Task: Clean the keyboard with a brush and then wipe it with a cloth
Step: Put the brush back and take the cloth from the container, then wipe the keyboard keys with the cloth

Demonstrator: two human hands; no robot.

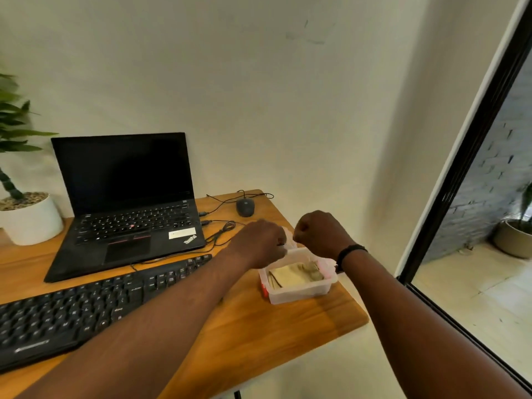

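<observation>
Both hands over the far edge of the tub: left hand and right hand curled, apparently on a clear lid, hard to tell. Cloth in tub just below them. Keyboard on counter, left of left hand

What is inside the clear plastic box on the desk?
The plastic box holds folded beige cloth. Anything beneath the cloth is covered, and no brush shows. The left hand and right hand block its far end.
</observation>
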